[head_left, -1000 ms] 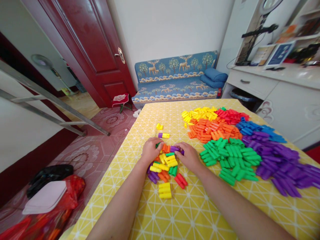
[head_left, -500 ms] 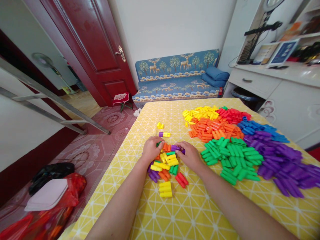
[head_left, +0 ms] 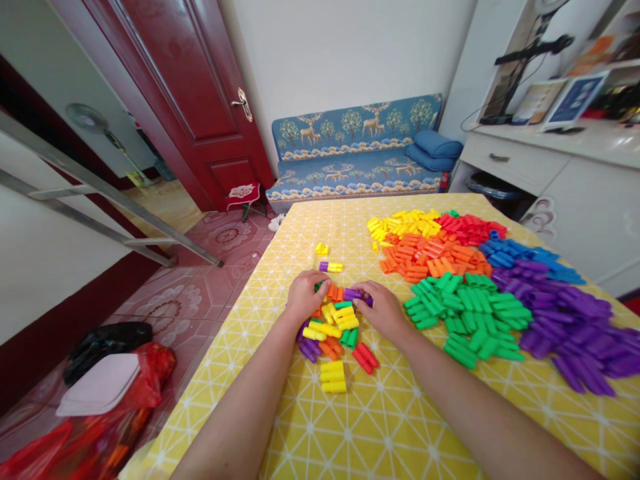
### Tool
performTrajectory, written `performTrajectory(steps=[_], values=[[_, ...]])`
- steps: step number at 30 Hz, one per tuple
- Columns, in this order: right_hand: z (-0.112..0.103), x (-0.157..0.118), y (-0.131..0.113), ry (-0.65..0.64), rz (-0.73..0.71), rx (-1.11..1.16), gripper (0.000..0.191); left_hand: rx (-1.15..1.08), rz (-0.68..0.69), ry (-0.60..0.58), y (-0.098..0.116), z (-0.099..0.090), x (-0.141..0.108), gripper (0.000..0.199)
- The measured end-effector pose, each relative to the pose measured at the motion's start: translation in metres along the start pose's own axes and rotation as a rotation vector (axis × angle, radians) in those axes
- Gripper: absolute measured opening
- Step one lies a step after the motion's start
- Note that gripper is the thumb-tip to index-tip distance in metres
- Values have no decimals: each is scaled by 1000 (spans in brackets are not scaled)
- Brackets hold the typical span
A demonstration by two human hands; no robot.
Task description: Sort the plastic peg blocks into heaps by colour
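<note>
On the near part of the bench [head_left: 383,433], under a yellow cloth printed with white lines, lies a yellow block [head_left: 333,378] of parallel tubes running sideways, with a red block [head_left: 365,359] slanting just beyond it, to its right. Next comes a small mixed heap [head_left: 329,329] of purple, yellow, orange and green pieces, just short of and between the two hands.

At the heap's far side, a purple piece [head_left: 353,294] lies with its long axis roughly left to right. The right hand [head_left: 384,309] is nearer, thumb and fingers closed on its right end. Leftward in line come an orange piece [head_left: 336,292] and a green piece [head_left: 318,286]; whether the three are joined cannot be told. The left hand [head_left: 306,295] curls over the green one, though how firmly is hidden.

All look like smooth, lightly glossy plastic, ribbed by rounded tubes side by side. Beyond the hands sit a purple-and-yellow piece [head_left: 331,267] and, farther, a small yellow piece [head_left: 323,249]. Rightward spread single-colour piles: green [head_left: 467,310] nearest the right hand, then orange [head_left: 430,257], then yellow [head_left: 405,225]. A blue patterned sofa [head_left: 345,170] stands behind.
</note>
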State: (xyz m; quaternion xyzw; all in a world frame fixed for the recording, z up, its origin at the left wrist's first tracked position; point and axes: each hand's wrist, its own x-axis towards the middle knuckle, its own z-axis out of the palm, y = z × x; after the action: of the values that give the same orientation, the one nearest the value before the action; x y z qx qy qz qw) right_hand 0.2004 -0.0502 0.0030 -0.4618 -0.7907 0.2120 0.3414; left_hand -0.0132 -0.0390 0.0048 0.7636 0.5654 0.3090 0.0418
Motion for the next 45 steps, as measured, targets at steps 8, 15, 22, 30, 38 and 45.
performTrajectory(steps=[8,15,22,30,38,45], values=[[0,1,1,-8,0,7,26,0,-2,-6,1,-1,0,25],[0,1,0,-21,16,8,25,3,8,-10,1,-1,1,25],[1,0,3,-15,5,25,25,4,13,-8,2,-2,0,24],[1,0,3,-8,7,25,25,0,17,-3,0,-2,0,24],[1,-2,1,-35,-8,-11,23,-90,47,-3,0,-2,0,20],[1,-3,0,-29,31,29,19,-198,86,-85,9,-12,-1,26]])
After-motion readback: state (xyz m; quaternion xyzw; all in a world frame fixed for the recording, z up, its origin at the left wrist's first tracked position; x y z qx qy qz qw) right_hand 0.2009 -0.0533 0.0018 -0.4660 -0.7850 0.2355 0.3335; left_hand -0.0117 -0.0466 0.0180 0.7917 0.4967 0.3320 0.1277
